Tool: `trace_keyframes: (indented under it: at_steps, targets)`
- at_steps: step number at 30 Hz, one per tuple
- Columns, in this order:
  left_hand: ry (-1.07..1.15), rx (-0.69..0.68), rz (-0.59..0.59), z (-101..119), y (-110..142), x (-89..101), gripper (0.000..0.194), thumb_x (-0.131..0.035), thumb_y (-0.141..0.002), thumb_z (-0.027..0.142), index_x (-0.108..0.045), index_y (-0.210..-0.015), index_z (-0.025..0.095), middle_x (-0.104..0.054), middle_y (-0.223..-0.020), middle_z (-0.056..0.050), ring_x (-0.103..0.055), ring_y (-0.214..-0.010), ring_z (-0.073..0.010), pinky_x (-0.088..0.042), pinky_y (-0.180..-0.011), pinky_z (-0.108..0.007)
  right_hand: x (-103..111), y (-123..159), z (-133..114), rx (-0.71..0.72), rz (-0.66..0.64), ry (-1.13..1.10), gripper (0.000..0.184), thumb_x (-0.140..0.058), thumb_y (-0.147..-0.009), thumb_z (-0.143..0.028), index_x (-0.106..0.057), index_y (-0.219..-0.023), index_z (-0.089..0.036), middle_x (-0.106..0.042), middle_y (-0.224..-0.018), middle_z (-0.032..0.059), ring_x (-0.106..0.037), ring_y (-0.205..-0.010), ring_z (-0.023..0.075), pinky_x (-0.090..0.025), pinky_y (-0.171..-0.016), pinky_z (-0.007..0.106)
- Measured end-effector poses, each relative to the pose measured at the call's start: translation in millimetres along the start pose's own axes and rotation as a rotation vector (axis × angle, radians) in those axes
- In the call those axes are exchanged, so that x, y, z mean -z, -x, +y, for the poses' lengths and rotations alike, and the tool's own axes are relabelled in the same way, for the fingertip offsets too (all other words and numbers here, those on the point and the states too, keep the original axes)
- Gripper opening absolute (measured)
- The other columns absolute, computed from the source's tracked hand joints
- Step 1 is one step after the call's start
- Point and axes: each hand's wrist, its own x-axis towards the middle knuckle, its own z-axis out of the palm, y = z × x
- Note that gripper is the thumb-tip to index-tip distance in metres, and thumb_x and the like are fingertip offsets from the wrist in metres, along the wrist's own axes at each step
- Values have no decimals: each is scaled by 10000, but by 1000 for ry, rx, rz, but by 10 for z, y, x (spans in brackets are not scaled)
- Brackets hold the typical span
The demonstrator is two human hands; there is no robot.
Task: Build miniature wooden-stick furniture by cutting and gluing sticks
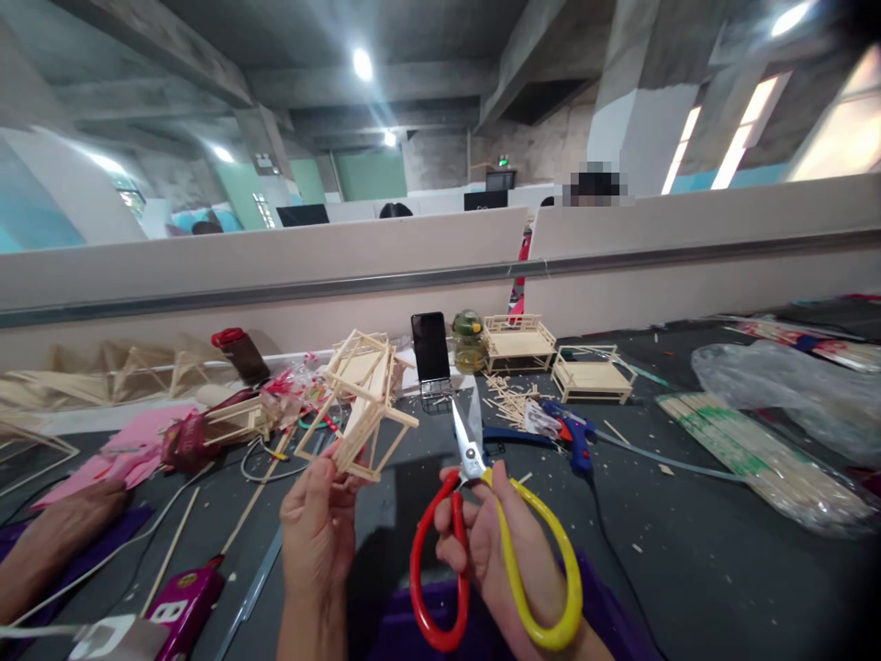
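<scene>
My left hand (315, 528) is raised at centre and pinches the lower edge of a small frame model of thin wooden sticks (362, 404), held up above the dark table. My right hand (488, 542) is beside it, fingers through the loops of scissors (482, 532) with one red and one yellow handle. The scissors' short blades point up and are slightly apart, close to the right of the stick model but not touching it.
Another person's arm (55, 542) rests at the left. On the table (688, 551) stand a phone on a stand (430, 349), two small stick benches (592, 375), a blue glue gun (574, 431), a green jar (468, 340), stick bundles in plastic (743, 459) and a magenta phone (183, 606).
</scene>
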Motion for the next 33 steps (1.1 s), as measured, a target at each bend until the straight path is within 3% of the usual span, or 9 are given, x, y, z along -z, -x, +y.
trace_keyframes:
  at_steps: [4, 7, 18, 22, 26, 33]
  targets:
    - [-10, -5, 2, 3, 19, 3, 335, -811, -653, 395, -755, -883, 158, -755, -785, -55, -692, -673, -149, -556, -587, -207, 9, 19, -42, -36, -217, -25, 707, -334, -869, -732, -603, -1072, -111, -644, -706, 61, -469, -450, 84, -368, -572, 254]
    - [3, 15, 6, 9, 35, -10, 336, -831, -618, 393, -756, -857, 169, -758, -795, -43, -694, -676, -147, -564, -605, -211, -21, -18, -57, -63, -259, -18, 723, -284, -887, -723, -605, -1064, -100, -637, -687, 60, -453, -436, 77, -374, -580, 256]
    - [-10, 68, 50, 21, 54, -23, 380, -848, -559, 413, -749, -826, 161, -759, -766, -44, -697, -648, -148, -573, -609, -210, -16, -174, -89, -63, -156, -32, 690, -375, -850, -741, -617, -1018, -117, -604, -645, 20, -410, -422, 59, -429, -609, 260]
    - [-14, 109, 39, 30, 52, -40, 378, -852, -548, 406, -749, -816, 161, -757, -736, -44, -690, -602, -145, -564, -566, -204, -17, -247, -114, -48, -119, -11, 680, -426, -825, -747, -637, -969, -117, -529, -561, -28, -347, -397, 47, -456, -607, 262]
    - [8, 127, 35, 17, 43, -42, 391, -869, -523, 405, -748, -812, 172, -762, -751, -45, -712, -650, -175, -572, -563, -212, -24, -288, -94, -3, -90, 12, 627, -480, -819, -725, -639, -921, -127, -418, -457, -87, -259, -341, 31, -428, -515, 229]
    - [71, 150, 92, 21, 19, -43, 426, -885, -509, 404, -741, -842, 180, -767, -795, -32, -724, -694, -178, -578, -555, -188, 53, -259, -90, 33, 48, -2, 548, -531, -815, -689, -601, -891, -151, -403, -480, -101, -253, -348, 24, -396, -488, 211]
